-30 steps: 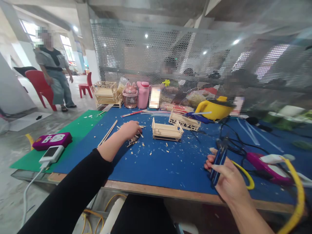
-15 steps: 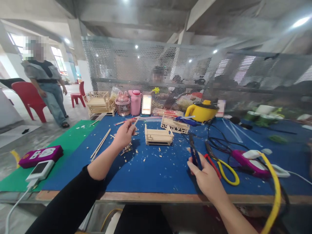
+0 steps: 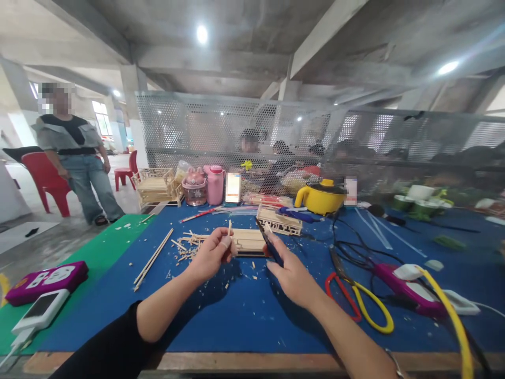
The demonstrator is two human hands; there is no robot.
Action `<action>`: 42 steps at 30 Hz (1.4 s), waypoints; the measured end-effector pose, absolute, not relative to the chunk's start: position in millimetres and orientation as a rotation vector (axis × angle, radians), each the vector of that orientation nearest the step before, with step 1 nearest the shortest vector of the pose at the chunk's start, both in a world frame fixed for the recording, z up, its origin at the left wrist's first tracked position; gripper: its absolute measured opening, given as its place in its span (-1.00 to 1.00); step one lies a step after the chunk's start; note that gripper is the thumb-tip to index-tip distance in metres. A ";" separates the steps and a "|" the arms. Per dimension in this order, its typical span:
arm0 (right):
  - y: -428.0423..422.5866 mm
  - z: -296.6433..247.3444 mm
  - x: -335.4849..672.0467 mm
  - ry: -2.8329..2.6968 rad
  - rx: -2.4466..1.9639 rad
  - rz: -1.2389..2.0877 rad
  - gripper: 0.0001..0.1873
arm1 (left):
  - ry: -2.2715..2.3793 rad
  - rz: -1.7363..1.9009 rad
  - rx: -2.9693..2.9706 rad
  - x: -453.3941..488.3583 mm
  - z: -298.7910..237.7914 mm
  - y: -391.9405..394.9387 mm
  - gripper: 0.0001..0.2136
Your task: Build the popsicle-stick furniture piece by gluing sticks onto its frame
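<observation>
My left hand (image 3: pixel 214 251) pinches a short thin wooden stick (image 3: pixel 230 228), held upright just left of a small slatted wooden frame (image 3: pixel 249 242). Dark-handled pliers (image 3: pixel 272 246) are gripped in my right hand (image 3: pixel 290 271), their jaws pointing up and away over the frame's right end. Both hands partly hide this frame. Behind it, a second small wooden frame (image 3: pixel 279 220) lies on the blue mat (image 3: pixel 236 321). Cut stick pieces (image 3: pixel 188 243) are heaped left of my left hand, and two longer sticks (image 3: pixel 153 259) rest farther left.
Scissors with red and yellow handles (image 3: pixel 357 305) lie at right, near cables and a purple power strip (image 3: pixel 410 289). A yellow pot (image 3: pixel 324 197), pink bottle (image 3: pixel 215 185) and phone (image 3: pixel 232 188) stand at the back. A person (image 3: pixel 81 158) stands at left beyond the table.
Both hands have come together over the small frame: my left hand with its stick moved right, my right hand with the pliers moved left. The camera view has tilted up.
</observation>
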State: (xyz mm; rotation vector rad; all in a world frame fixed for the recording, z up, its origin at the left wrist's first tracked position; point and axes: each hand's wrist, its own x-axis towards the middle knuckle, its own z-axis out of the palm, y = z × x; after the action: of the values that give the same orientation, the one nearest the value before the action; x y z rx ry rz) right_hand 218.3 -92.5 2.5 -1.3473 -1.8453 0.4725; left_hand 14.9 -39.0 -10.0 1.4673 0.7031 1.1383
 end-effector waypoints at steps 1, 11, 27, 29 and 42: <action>-95.6 -1.5 219.7 -1.865 -1.373 0.476 -0.29 | 0.703 1.129 1.480 16.1 -10.8 -39.6 -0.68; -119.0 3.6 232.7 -2.053 -1.645 0.536 -0.18 | 0.645 0.971 1.529 20.8 -14.4 -49.8 -0.69; -125.5 -1.4 227.3 -2.134 -1.683 0.485 -0.20 | 0.597 0.743 1.622 22.9 -17.0 -59.5 -0.67; -125.9 -1.2 227.5 -2.129 -1.687 0.491 -0.20 | 0.584 0.740 1.604 23.2 -17.3 -59.4 -0.68; -126.8 -8.4 215.8 -2.114 -1.724 0.315 -0.28 | 0.784 0.793 1.864 22.2 -22.7 -57.4 -0.70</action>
State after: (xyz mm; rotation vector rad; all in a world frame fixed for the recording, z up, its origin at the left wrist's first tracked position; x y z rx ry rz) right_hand 215.8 -126.8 -8.4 -1.7242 -2.1142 0.3146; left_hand 22.2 -57.4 -22.7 1.8637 0.7836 0.7930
